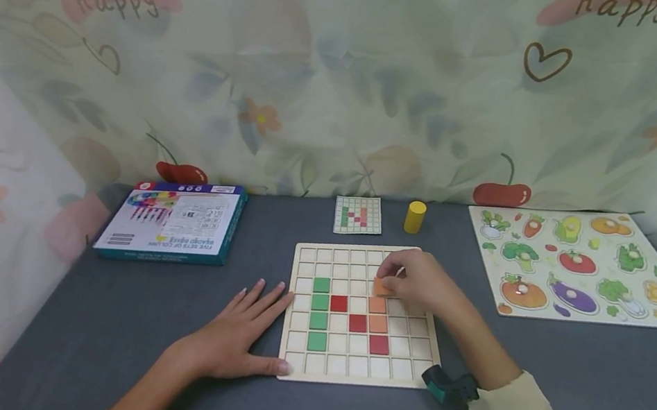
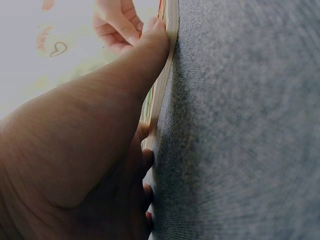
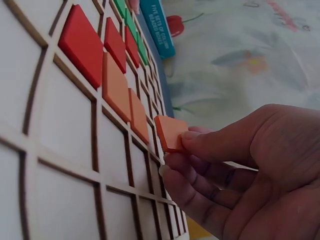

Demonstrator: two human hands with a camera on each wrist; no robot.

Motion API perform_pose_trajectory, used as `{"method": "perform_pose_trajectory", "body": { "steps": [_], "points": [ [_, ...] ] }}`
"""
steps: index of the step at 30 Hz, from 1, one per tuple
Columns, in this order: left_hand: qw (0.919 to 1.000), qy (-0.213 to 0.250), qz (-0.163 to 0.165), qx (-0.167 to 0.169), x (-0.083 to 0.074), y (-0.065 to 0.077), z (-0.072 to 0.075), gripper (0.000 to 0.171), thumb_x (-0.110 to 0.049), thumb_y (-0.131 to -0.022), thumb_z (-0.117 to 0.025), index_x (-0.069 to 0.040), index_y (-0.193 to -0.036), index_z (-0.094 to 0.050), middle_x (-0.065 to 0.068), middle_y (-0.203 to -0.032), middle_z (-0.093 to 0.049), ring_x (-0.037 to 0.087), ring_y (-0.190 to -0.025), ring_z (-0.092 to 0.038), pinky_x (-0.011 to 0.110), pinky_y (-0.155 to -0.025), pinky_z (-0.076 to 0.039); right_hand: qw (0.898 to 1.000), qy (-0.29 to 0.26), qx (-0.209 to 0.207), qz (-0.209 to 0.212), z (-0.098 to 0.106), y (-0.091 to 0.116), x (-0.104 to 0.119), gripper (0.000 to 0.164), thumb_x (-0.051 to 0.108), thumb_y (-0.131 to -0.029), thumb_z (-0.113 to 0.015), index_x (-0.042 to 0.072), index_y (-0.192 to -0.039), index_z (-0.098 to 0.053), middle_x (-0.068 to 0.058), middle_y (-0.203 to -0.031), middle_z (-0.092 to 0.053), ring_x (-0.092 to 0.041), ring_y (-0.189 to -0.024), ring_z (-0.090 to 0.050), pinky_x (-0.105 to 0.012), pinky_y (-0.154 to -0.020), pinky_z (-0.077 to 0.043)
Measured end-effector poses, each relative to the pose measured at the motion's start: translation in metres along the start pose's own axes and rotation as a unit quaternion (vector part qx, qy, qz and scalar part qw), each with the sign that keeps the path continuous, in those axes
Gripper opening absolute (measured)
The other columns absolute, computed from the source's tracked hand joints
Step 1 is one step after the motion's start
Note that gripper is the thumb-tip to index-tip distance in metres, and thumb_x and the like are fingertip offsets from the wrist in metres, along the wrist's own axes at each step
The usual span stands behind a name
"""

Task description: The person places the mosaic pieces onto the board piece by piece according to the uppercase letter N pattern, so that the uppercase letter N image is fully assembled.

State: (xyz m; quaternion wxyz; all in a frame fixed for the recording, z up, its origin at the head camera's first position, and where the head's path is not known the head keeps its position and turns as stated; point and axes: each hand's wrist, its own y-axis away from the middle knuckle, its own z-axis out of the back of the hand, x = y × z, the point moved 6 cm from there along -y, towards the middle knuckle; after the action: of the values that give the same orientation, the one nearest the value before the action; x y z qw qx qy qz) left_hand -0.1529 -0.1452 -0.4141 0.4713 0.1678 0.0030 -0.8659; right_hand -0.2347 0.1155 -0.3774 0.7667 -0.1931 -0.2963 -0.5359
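Note:
A wooden grid board (image 1: pixel 337 367) lies on the dark table, holding a column of green tiles (image 1: pixel 318 320), a diagonal of red tiles (image 1: pixel 357 323) and two orange tiles (image 1: pixel 378 323) in its cells. My right hand (image 1: pixel 419 281) pinches another orange tile (image 3: pixel 171 133) between thumb and fingers, tilted over the cell just beyond the two orange ones. My left hand (image 1: pixel 235 332) lies spread at the board's left side, with its thumb and fingertips touching the edge.
Behind the board are a small pattern card (image 1: pixel 358 215) and a yellow cylinder (image 1: pixel 415 217). A boxed set (image 1: pixel 171 221) lies at the back left. At the right is a vegetable picture board (image 1: pixel 584 269). A printed curtain (image 1: pixel 346 81) hangs along the back.

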Motion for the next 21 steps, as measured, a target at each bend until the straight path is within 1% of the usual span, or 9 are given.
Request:
{"method": "perform_pose_trajectory", "body": {
  "steps": [3, 8, 16, 21],
  "points": [
    [1.0, 0.0, -0.001, -0.001, -0.001, 0.001, 0.0, 0.095, -0.076, -0.072, -0.045, -0.028, -0.146, -0.009, -0.004, -0.15, -0.008, 0.025, -0.135, 0.001, 0.049, -0.104, -0.005, 1.0, 0.016, -0.001, -0.005, -0.005, -0.001, 0.001, 0.006, 0.007, -0.081, -0.062, 0.011, -0.081, -0.066, 0.005, -0.073, -0.058, -0.014, -0.067, -0.051, -0.031, -0.063, -0.041],
    [1.0, 0.001, 0.001, 0.002, -0.001, 0.0, 0.001, 0.095, -0.076, -0.072, -0.045, -0.029, -0.146, -0.008, -0.004, -0.15, -0.007, 0.024, -0.135, 0.002, 0.049, -0.104, -0.004, 0.999, 0.045, -0.013, -0.001, -0.008, -0.001, 0.002, 0.004, 0.007, -0.08, -0.063, 0.01, -0.08, -0.066, 0.004, -0.071, -0.056, -0.015, -0.07, -0.05, -0.031, -0.064, -0.041],
    [1.0, 0.002, -0.002, 0.002, -0.002, 0.0, 0.001, 0.096, -0.076, -0.072, -0.045, -0.028, -0.146, -0.008, -0.003, -0.15, -0.008, 0.025, -0.135, 0.001, 0.049, -0.104, -0.005, 0.998, 0.062, -0.02, 0.013, -0.01, -0.001, 0.006, 0.006, 0.006, -0.077, -0.067, 0.012, -0.078, -0.067, 0.003, -0.072, -0.054, -0.015, -0.07, -0.049, -0.031, -0.064, -0.041],
    [1.0, 0.002, 0.002, 0.005, 0.0, 0.001, 0.001, 0.096, -0.077, -0.071, -0.044, -0.029, -0.146, -0.007, -0.004, -0.15, -0.007, 0.024, -0.135, 0.002, 0.049, -0.105, -0.004, 0.997, 0.067, -0.016, 0.028, -0.015, -0.001, 0.009, 0.009, 0.006, -0.077, -0.067, 0.011, -0.083, -0.069, 0.003, -0.078, -0.056, -0.014, -0.073, -0.049, -0.032, -0.067, -0.042]
  ]
}}
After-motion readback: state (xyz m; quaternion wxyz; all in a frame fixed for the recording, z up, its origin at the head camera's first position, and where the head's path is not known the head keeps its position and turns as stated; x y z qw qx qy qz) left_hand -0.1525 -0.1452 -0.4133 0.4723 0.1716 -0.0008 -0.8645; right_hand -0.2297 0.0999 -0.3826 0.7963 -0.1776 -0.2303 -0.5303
